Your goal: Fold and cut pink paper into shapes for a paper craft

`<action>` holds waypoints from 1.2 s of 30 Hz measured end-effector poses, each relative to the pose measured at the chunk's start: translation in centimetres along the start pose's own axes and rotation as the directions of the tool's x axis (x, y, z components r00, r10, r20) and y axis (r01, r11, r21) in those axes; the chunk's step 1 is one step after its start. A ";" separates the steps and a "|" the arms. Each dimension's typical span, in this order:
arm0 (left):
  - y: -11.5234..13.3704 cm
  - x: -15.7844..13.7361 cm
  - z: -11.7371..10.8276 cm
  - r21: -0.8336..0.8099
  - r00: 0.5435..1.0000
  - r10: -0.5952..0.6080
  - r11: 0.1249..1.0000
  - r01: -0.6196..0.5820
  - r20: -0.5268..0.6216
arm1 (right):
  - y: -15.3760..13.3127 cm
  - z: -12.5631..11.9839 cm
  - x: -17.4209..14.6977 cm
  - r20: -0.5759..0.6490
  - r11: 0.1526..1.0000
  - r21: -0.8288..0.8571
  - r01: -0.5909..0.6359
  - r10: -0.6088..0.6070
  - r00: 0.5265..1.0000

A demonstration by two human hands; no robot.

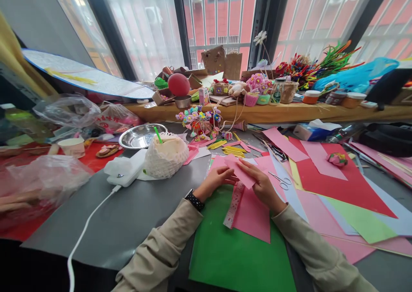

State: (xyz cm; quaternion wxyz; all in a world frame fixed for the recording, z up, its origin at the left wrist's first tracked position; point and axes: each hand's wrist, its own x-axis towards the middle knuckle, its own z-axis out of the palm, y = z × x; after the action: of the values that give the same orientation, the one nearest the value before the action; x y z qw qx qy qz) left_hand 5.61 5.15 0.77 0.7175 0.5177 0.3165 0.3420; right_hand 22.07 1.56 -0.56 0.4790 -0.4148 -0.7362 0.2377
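Note:
A small piece of pink paper (240, 171) is held up between my two hands. My right hand (262, 185) grips its right side, thumb and fingers closed on it. At its left edge is my left hand (216, 182), fingers curled against the paper. Below them a patterned ruler (233, 208) lies slanted on a larger pink sheet (255, 219). Both rest over a green mat (241, 262). Small scissors (283, 181) lie on paper just right of my right hand.
Red card (341, 176) and light green paper (367, 221) spread to the right. Yellow paper strips (233, 150) lie ahead. A foam-netted coconut (165, 154) and a white device (124, 169) with a cable stand left. Another person's hand (16, 202) is at far left.

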 end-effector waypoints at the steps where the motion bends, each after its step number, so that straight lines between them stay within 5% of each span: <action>1: 0.0 0.0 0.0 0.006 1.000 0.014 1.000 -0.013 -0.017 | 0.0 0.1 0.0 0.025 1.000 -0.010 0.002 -0.001 1.000; 8: -0.1 0.0 -0.5 0.010 0.988 0.045 0.999 -0.044 -0.146 | -0.7 -0.6 0.2 0.239 0.999 0.042 0.009 -0.019 0.971; 11: 0.0 0.1 -0.7 0.055 0.987 0.049 0.998 -0.042 -0.150 | -0.6 -1.5 0.4 0.369 0.982 0.154 -0.105 0.042 0.928; 18: -0.4 -0.2 -0.2 0.345 0.999 0.028 0.938 -0.042 0.045 | 0.0 -1.6 0.7 0.077 0.872 0.259 -0.416 0.411 0.909; 36: -0.4 -0.3 0.1 0.329 1.000 -0.005 0.944 -0.004 0.025 | -0.4 -1.4 0.4 0.081 0.791 0.373 -0.485 0.493 0.867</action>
State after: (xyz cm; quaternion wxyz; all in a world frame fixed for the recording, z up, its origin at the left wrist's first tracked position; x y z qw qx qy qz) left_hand 5.61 4.72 0.43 0.6253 0.6343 0.3601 0.2775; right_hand 23.14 1.65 0.54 0.4801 -0.4920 -0.5386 0.4872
